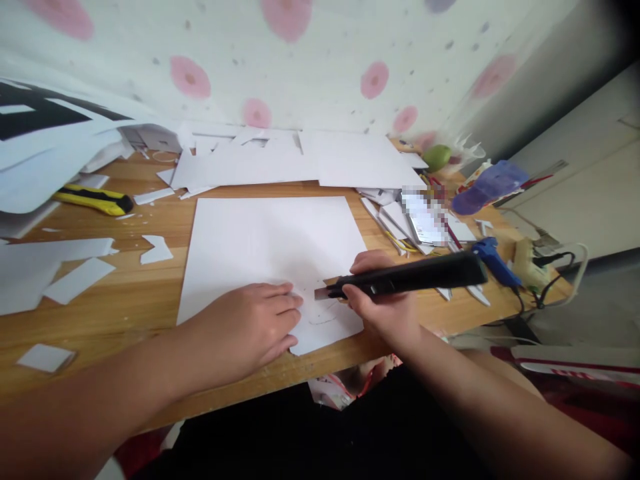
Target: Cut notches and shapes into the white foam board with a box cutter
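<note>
Near the front edge of the brown wooden desk (320, 360), one left hand (255, 327) lies flat, fingers gripping nothing, on one squarish white board (265, 240); one right hand (393, 310) grips one long black cutter (420, 273). Its bared blade (321, 293) points at those fingertips: a slip could nick them, and weak pressure could let the board skid. Farther sit one blue glue gun (497, 261) and one yellow-and-black cutter (95, 200).
</note>
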Demonstrator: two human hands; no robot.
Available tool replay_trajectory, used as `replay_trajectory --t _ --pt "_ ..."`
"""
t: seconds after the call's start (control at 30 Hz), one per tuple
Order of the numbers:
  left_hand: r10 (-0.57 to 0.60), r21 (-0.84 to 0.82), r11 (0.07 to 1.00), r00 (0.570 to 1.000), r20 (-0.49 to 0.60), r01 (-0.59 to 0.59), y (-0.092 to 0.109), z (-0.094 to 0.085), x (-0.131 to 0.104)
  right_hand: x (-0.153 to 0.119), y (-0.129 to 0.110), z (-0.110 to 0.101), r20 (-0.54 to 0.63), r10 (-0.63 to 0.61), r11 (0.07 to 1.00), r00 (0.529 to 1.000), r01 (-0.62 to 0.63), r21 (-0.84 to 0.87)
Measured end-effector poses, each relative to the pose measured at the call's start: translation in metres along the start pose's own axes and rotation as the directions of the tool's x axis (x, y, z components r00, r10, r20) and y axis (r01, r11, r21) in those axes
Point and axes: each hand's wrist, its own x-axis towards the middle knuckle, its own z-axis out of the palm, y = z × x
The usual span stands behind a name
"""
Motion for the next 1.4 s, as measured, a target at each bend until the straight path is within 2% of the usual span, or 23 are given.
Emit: replay_trajectory --t 0.1,0.33,0.5,0.8,0.93,1.13,1.17,1.2,1.27,1.33,1.4 --pt "0.001 -0.005 1.0 1.0 0.024 -0.001 0.0 0.0 0.0 -0.004 -0.006 0.003 0.073 -0.171 0.976 0.983 0.179 -0.124" --pt "-0.011 -0.007 1.0 0.999 0.038 0.012 0.001 0.001 0.002 -0.011 -0.008 0.008 0.131 -0.281 0.925 0.951 0.305 -0.226" --pt "-0.018 -0.019 1.0 0.998 0.053 0.019 0.002 -0.001 0.004 -0.015 -0.001 0.01 0.189 -0.292 0.922 0.937 0.329 -0.206" --pt "-0.054 -0.041 0.998 0.998 0.042 0.055 0.005 -0.004 0.004 -0.017 -0.004 0.012 0.192 -0.259 0.934 0.947 0.296 -0.201" --pt "-0.045 -0.055 0.997 0.999 0.027 0.046 0.003 -0.001 0.005 -0.018 -0.005 0.012 0.214 -0.3 0.924 0.93 0.339 -0.179" --pt "-0.048 -0.023 0.999 0.997 -0.055 0.047 -0.004 0.015 -0.008 -0.021 -0.004 0.015 0.248 -0.385 0.885 0.889 0.432 -0.174" --pt "-0.089 0.012 0.996 0.992 -0.09 0.09 -0.007 0.02 -0.011 -0.022 -0.002 0.016 0.247 -0.403 0.874 0.881 0.451 -0.181" --pt "-0.022 0.045 0.999 0.993 -0.115 0.027 -0.009 0.025 -0.013 -0.023 0.001 0.017 0.265 -0.401 0.868 0.877 0.456 -0.196" --pt "0.027 0.093 0.996 0.989 -0.143 -0.014 -0.014 0.034 -0.018 -0.025 0.007 0.019 0.308 -0.38 0.859 0.872 0.457 -0.233" --pt "0.011 0.127 0.992 0.985 -0.173 0.012 -0.019 0.039 -0.022 -0.028 0.013 0.021 0.343 -0.356 0.848 0.869 0.455 -0.272" --pt "0.05 0.156 0.987 0.985 -0.164 -0.024 -0.024 0.042 -0.026 -0.031 0.019 0.024 0.366 -0.347 0.831 0.864 0.464 -0.307"
